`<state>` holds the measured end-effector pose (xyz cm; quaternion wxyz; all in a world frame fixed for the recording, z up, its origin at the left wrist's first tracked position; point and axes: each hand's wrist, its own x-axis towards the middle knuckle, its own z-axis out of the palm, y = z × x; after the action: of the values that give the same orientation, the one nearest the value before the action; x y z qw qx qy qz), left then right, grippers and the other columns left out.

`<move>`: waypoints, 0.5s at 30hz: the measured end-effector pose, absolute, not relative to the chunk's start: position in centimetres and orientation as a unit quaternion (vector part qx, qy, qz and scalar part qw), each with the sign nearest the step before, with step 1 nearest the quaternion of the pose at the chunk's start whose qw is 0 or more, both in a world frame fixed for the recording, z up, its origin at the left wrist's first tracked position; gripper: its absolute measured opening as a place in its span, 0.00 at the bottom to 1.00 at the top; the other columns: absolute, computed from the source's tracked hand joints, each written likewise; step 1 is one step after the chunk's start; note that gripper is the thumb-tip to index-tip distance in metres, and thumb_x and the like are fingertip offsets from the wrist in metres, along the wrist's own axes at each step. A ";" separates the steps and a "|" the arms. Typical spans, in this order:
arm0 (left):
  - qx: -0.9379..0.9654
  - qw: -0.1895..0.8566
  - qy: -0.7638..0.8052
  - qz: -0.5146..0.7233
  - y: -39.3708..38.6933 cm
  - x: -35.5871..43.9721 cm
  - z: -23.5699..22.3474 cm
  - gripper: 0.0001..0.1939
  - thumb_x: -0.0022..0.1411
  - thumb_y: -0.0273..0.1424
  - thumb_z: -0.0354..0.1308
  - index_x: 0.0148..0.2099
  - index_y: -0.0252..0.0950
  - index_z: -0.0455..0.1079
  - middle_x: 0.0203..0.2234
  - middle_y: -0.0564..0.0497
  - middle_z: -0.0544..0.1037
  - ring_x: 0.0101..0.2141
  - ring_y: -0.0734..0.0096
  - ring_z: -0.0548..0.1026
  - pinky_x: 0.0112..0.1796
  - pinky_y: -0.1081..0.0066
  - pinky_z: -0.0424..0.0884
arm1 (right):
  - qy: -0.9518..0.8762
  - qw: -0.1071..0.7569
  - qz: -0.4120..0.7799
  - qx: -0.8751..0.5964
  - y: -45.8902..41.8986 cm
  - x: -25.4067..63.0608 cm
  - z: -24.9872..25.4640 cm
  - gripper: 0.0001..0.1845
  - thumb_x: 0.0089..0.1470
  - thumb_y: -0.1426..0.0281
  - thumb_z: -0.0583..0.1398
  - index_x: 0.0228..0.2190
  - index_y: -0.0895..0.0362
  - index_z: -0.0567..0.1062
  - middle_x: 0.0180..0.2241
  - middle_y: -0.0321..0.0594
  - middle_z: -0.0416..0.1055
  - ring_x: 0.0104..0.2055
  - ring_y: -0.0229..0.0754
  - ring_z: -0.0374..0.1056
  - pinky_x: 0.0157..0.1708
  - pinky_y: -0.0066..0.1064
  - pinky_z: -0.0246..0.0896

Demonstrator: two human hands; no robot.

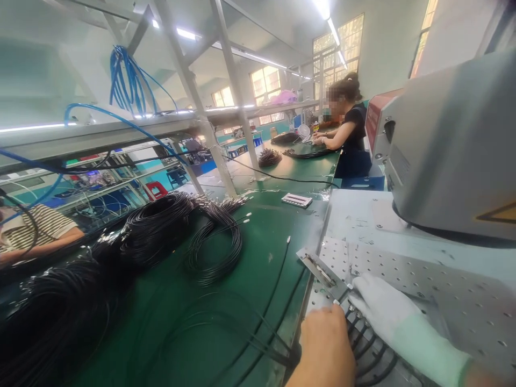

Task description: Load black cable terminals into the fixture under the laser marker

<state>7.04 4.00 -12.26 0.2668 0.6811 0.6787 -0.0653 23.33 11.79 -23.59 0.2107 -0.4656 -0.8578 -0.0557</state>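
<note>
My left hand (324, 344) is bare and lies at the edge of a perforated metal plate (407, 269), closed over a bunch of thin black cables (365, 349). My right hand (397, 317) wears a white glove and presses flat on the same cables, fingertips by their metal ends. Those ends point at a narrow metal fixture (318, 269) on the plate. The cables run left off the plate across the green bench (262, 236). Whether the left fingers truly grip the cables is partly hidden.
Large coils of black cable (161, 226) lie on the bench to the left, with a smaller loop (213, 252) nearer. A grey machine head (451, 145) hangs over the plate. A small white tray (297, 200) sits further back. One person works far ahead, another at far left.
</note>
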 end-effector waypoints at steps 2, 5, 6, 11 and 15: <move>0.682 0.259 0.680 -0.068 3.9 7.1 -12.4 0.23 0.55 0.22 0.56 0.54 0.31 0.67 0.46 0.38 0.76 0.48 0.46 0.74 0.46 0.53 0.73 | -0.853 0.204 -0.050 -0.477 11.5 23.0 -23.2 0.08 0.58 0.70 0.51 0.31 0.54 0.69 0.30 0.42 0.68 0.33 0.46 0.68 0.34 0.36 0.62; 0.686 0.246 0.681 -0.068 3.7 7.3 -12.0 0.22 0.54 0.21 0.57 0.53 0.32 0.67 0.47 0.39 0.76 0.49 0.47 0.74 0.47 0.53 0.73 | -0.846 0.204 -0.037 -0.491 11.3 22.3 -22.5 0.08 0.58 0.70 0.51 0.31 0.55 0.69 0.29 0.43 0.68 0.34 0.47 0.68 0.35 0.37 0.62; 0.684 0.249 0.682 -0.071 3.7 7.3 -11.9 0.22 0.55 0.21 0.57 0.53 0.32 0.66 0.47 0.39 0.76 0.49 0.47 0.74 0.47 0.53 0.73 | -0.845 0.207 -0.030 -0.493 11.3 22.1 -22.3 0.08 0.58 0.70 0.51 0.30 0.55 0.69 0.29 0.43 0.69 0.33 0.47 0.69 0.35 0.36 0.63; 0.666 0.251 0.701 -0.045 3.5 7.6 -11.8 0.18 0.65 0.26 0.50 0.56 0.28 0.65 0.49 0.36 0.74 0.52 0.49 0.72 0.50 0.56 0.71 | -0.834 0.233 -0.007 -0.501 12.2 22.4 -22.5 0.14 0.56 0.73 0.47 0.28 0.54 0.70 0.27 0.41 0.72 0.29 0.43 0.70 0.33 0.34 0.65; 0.689 0.170 0.705 -0.003 3.0 7.4 -11.6 0.17 0.65 0.27 0.50 0.56 0.30 0.65 0.51 0.39 0.71 0.53 0.51 0.68 0.53 0.57 0.67 | -0.837 0.248 0.004 -0.487 12.3 23.4 -21.9 0.17 0.59 0.74 0.47 0.36 0.52 0.75 0.36 0.40 0.76 0.39 0.40 0.72 0.42 0.31 0.66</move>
<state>7.44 3.05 -11.60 0.1698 0.6889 0.7047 -0.0031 23.38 12.29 -21.92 0.2482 -0.4874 -0.8372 0.0036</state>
